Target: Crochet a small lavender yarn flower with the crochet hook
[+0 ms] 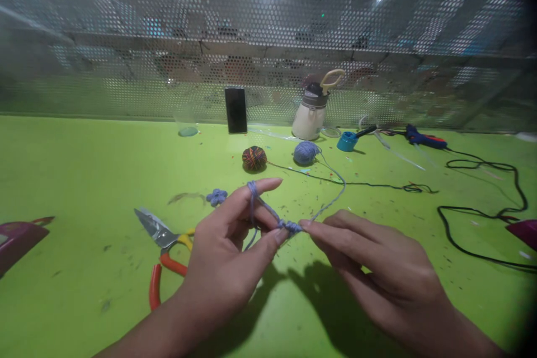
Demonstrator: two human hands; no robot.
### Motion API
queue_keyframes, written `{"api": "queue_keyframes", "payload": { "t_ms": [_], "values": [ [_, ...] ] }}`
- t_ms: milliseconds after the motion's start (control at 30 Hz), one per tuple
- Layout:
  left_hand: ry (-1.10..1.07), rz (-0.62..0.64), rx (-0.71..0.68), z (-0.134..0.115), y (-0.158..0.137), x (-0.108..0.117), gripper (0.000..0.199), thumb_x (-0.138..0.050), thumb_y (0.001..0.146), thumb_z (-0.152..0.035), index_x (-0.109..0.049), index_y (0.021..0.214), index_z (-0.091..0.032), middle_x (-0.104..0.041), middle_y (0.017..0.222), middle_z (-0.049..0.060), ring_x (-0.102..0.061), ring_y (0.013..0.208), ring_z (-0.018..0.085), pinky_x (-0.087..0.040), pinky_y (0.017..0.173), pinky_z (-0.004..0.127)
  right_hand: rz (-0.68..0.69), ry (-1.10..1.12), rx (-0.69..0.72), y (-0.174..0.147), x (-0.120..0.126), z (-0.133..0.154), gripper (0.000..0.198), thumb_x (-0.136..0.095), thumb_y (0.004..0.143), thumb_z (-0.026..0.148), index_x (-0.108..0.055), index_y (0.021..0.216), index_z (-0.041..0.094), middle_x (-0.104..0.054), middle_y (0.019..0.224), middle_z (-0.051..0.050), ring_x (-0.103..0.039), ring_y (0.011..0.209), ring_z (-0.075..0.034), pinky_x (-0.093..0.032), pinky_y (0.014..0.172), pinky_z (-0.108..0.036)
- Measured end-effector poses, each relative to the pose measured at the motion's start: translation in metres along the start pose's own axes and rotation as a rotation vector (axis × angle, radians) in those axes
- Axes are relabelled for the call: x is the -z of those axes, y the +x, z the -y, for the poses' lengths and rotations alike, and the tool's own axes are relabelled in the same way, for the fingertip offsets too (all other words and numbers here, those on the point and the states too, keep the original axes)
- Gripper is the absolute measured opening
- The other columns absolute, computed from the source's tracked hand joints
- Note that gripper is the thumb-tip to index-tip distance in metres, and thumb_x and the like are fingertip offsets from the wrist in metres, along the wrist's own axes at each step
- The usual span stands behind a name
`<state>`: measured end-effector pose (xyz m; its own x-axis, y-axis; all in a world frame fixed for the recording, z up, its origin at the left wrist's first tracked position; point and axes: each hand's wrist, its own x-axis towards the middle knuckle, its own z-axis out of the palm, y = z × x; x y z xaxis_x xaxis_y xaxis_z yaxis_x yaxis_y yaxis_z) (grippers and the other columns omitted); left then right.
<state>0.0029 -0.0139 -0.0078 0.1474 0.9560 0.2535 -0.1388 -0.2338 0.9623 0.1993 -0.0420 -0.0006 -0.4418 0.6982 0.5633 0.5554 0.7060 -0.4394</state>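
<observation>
Between my hands is a small piece of blue-purple crochet work (290, 227). My left hand (235, 246) pinches its left end between thumb and fingers, with yarn looped around the raised index finger. Thumb and fingertips of my right hand (373, 263) close on the other end; whether a hook is in them I cannot make out. A strand runs from there back to a blue-purple yarn ball (306, 152). Beyond my left hand lies a small crocheted flower (216, 197). Open scissors (165, 243) with orange and yellow handles rest left of that hand, partly hidden by it.
A multicoloured yarn ball (254, 159) trails a dark strand rightward. Farther back are a phone (236, 111), a white bottle (309, 117), a teal pot (347, 141) and a blue glue gun (425, 139). Its black cord (461, 246) curls down the right side. Perforated metal (268, 22) backs the green table.
</observation>
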Motion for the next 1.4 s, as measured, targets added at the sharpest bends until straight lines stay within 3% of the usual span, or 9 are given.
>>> {"api": "queue_keyframes", "payload": {
  "t_ms": [300, 500, 633, 833, 1033, 1200, 1400],
  "values": [
    [0.096, 0.043, -0.066, 0.004, -0.005, 0.001, 0.049, -0.066, 0.083, -0.007, -0.061, 0.123, -0.035, -0.062, 0.078, -0.007, -0.061, 0.077, 0.006, -0.050, 0.077, 0.013, 0.002, 0.003, -0.005, 0.002, 0.000, 0.002, 0.034, -0.050, 0.090, 0.003, -0.064, 0.117, 0.017, -0.060, 0.077, -0.006, -0.055, 0.063, -0.015, -0.042, 0.053, -0.026],
    [0.093, 0.063, -0.004, 0.003, -0.002, 0.000, 0.049, -0.067, 0.082, -0.008, -0.060, 0.124, -0.033, -0.060, 0.077, -0.007, -0.061, 0.075, 0.007, -0.050, 0.074, 0.015, -0.026, 0.077, -0.031, 0.000, -0.006, 0.000, 0.037, -0.050, 0.089, 0.002, -0.064, 0.119, 0.019, -0.060, 0.077, -0.004, -0.056, 0.065, -0.014, -0.042, 0.054, -0.025],
    [0.065, 0.062, 0.018, 0.003, -0.001, -0.001, 0.047, -0.068, 0.081, -0.011, -0.060, 0.123, -0.030, -0.061, 0.075, -0.007, -0.061, 0.075, 0.008, -0.050, 0.075, 0.018, -0.059, 0.193, -0.143, 0.003, -0.010, 0.002, 0.037, -0.055, 0.088, 0.001, -0.068, 0.115, 0.024, -0.067, 0.079, 0.000, -0.062, 0.069, -0.011, -0.047, 0.061, -0.022],
    [0.037, 0.051, 0.074, 0.002, -0.002, -0.001, 0.049, -0.070, 0.080, -0.011, -0.059, 0.125, -0.027, -0.062, 0.074, -0.006, -0.062, 0.073, 0.010, -0.050, 0.074, 0.022, -0.036, 0.376, -0.406, 0.010, -0.011, 0.007, 0.022, -0.062, 0.088, 0.014, -0.075, 0.101, 0.026, -0.069, 0.071, 0.003, -0.052, 0.050, -0.007, -0.041, 0.045, -0.017],
    [-0.030, 0.077, 0.155, -0.003, 0.002, 0.001, 0.050, -0.072, 0.078, -0.011, -0.060, 0.124, -0.026, -0.060, 0.072, -0.006, -0.060, 0.071, 0.009, -0.048, 0.072, 0.022, 0.012, 0.492, -0.512, 0.008, -0.011, 0.004, 0.020, -0.064, 0.088, 0.021, -0.076, 0.102, 0.029, -0.067, 0.070, 0.003, -0.049, 0.050, -0.007, -0.038, 0.043, -0.017],
    [-0.119, 0.117, 0.259, -0.001, 0.007, 0.004, 0.049, -0.076, 0.075, -0.013, -0.061, 0.121, -0.024, -0.059, 0.073, -0.006, -0.058, 0.071, 0.008, -0.047, 0.070, 0.021, 0.002, 0.403, -0.449, 0.008, -0.011, 0.003, 0.022, -0.064, 0.088, 0.018, -0.076, 0.102, 0.029, -0.069, 0.071, 0.004, -0.054, 0.052, -0.007, -0.041, 0.047, -0.017],
    [-0.091, 0.105, 0.237, -0.001, 0.007, 0.002, 0.050, -0.073, 0.075, -0.010, -0.060, 0.121, -0.021, -0.058, 0.073, -0.006, -0.057, 0.071, 0.009, -0.046, 0.070, 0.023, -0.021, 0.223, -0.250, 0.005, -0.010, -0.001, 0.032, -0.061, 0.088, 0.009, -0.071, 0.110, 0.030, -0.075, 0.090, 0.002, -0.069, 0.083, -0.012, -0.052, 0.071, -0.020]
  ]
}}
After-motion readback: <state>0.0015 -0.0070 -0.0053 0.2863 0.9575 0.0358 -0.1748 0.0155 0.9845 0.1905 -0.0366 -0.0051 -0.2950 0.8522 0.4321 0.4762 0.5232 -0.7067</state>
